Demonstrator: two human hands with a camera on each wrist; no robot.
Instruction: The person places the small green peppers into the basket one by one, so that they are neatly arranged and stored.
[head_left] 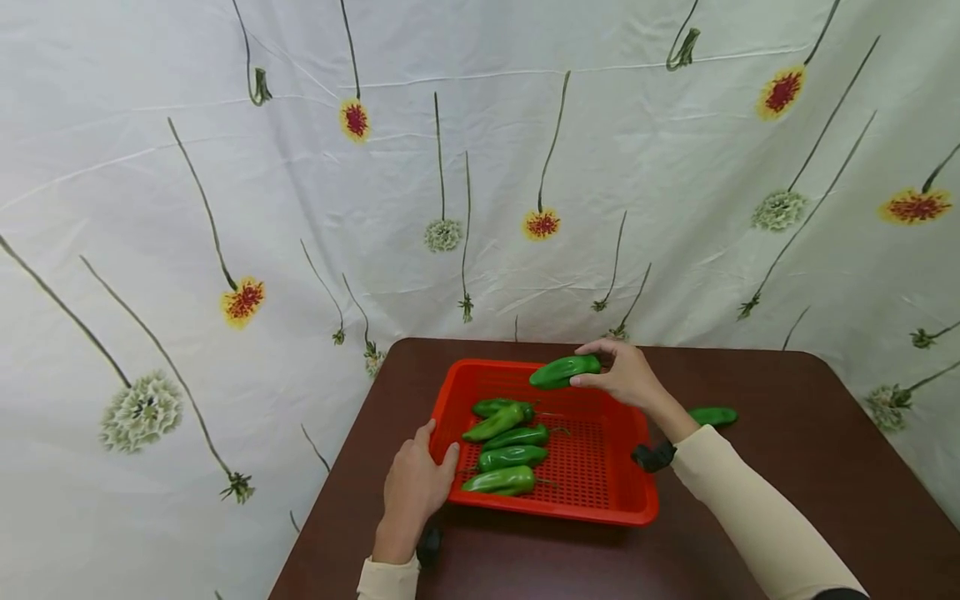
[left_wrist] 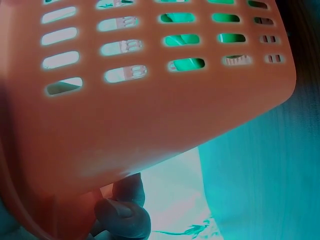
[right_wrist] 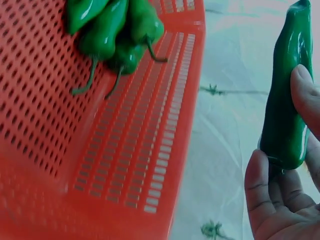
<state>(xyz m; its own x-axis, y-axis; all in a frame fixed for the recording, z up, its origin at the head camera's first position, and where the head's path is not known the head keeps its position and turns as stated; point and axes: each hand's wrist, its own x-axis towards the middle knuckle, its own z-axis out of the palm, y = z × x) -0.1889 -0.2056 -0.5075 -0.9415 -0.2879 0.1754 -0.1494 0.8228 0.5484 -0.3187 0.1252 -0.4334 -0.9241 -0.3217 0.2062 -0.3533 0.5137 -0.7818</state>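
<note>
A red plastic basket (head_left: 630,508) with a slotted floor holds several green peppers (head_left: 512,456) along its left half. My left hand (head_left: 417,477) grips the basket's left rim, thumb on the inner side; in the left wrist view its fingertips (left_wrist: 131,220) curl at the rim outside the wall. Over the far right part of the basket, my right hand (head_left: 621,372) holds a green pepper (head_left: 558,372) between thumb and fingers. In the right wrist view this glossy pepper (right_wrist: 286,110) stands nearly upright, its blunt end by the fingers.
Another green pepper (head_left: 712,416) lies on the dark brown table (head_left: 795,467) to the right of the basket, partly behind my right forearm. A white cloth (head_left: 487,192) printed with flowers hangs behind the table and along its left side.
</note>
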